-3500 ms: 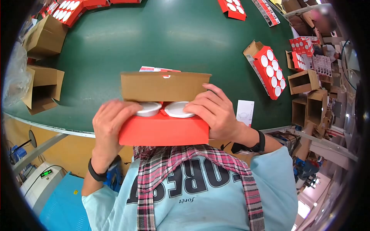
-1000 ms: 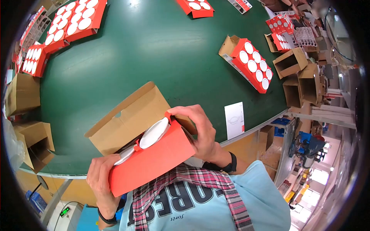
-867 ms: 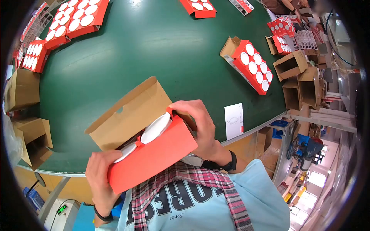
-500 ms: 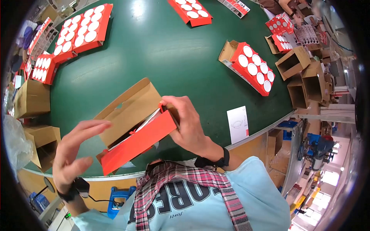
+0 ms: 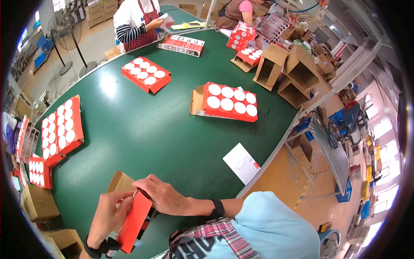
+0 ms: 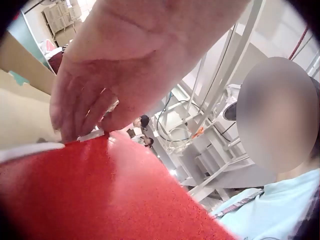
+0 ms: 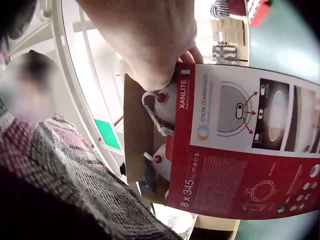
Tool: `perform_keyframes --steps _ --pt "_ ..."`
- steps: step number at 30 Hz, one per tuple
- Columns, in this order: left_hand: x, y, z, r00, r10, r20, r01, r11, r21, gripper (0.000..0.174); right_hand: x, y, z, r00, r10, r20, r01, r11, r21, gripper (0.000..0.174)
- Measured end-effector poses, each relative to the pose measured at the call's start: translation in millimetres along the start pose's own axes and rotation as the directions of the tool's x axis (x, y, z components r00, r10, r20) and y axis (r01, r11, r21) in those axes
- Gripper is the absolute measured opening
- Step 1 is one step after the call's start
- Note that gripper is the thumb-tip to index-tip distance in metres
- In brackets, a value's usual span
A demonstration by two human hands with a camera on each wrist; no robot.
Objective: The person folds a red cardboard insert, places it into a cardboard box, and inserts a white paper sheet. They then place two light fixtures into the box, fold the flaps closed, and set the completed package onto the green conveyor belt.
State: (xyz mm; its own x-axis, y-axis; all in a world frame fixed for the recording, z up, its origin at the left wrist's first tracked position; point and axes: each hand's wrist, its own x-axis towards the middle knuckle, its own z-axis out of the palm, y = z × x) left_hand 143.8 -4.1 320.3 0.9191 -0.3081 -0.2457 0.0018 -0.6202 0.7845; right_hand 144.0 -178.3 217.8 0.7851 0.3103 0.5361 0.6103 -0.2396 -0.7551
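Red box [image 5: 134, 220] is at 7 o'clock in the head view, stood on edge over the near rim of the green table [image 5: 164, 142], with its brown flap [image 5: 117, 182] open at 11 o'clock of it. My left hand [image 5: 107, 215] pinches the red panel's top edge, fingertips [image 6: 70, 125] right on the lip. My right hand [image 5: 166, 199] is curled over the top corner, gripping the printed face
Risk 1: the open side shows two white fittings [image 7: 162, 102] with loose wire loops. Tip the box that way and I'd expect them to slide out, and past the rim that means the floor
Risk 2: a wire gets trapped under the flap when it folds
Risk 3: the left pinch looks shallow, so the panel could bow and slip
Leaflet [image 5: 241, 163] lies at 2 o'clock of the box, well apart; filled tray [image 5: 228, 102] at 1 o'clock
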Motion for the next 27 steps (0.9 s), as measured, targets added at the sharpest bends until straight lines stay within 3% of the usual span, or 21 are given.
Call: perform_keyframes --steps 4,9,12,14,16,27 --pt "-2 5 -6 0.998 0.014 0.058 -0.019 0.997 0.081 0.021 -1 0 6 0.999 0.007 0.044 -0.008 1.000 0.027 0.042" --pt "-5 1 -4 0.998 0.060 0.008 -0.061 0.984 0.165 0.020 -4 0 5 0.994 0.077 0.078 -0.083 0.994 0.068 0.040" --pt "-6 -4 -2 0.995 0.104 -0.009 -0.099 0.969 0.226 0.020 -3 2 1 0.998 0.013 0.064 -0.010 0.999 -0.044 0.040" --pt "-6 -6 -3 0.996 0.090 0.021 -0.092 0.966 0.243 0.021 -2 8 0 0.996 -0.074 0.041 0.076 0.997 -0.033 0.047" --pt "-6 -2 -2 0.997 0.078 0.009 -0.078 0.977 0.200 0.020 3 8 -5 0.989 -0.141 0.046 0.141 0.990 0.002 0.043" --pt "-11 6 5 0.986 0.163 -0.021 -0.148 0.934 0.325 0.019 -7 3 9 0.988 -0.098 -0.116 0.101 0.995 0.020 0.046"
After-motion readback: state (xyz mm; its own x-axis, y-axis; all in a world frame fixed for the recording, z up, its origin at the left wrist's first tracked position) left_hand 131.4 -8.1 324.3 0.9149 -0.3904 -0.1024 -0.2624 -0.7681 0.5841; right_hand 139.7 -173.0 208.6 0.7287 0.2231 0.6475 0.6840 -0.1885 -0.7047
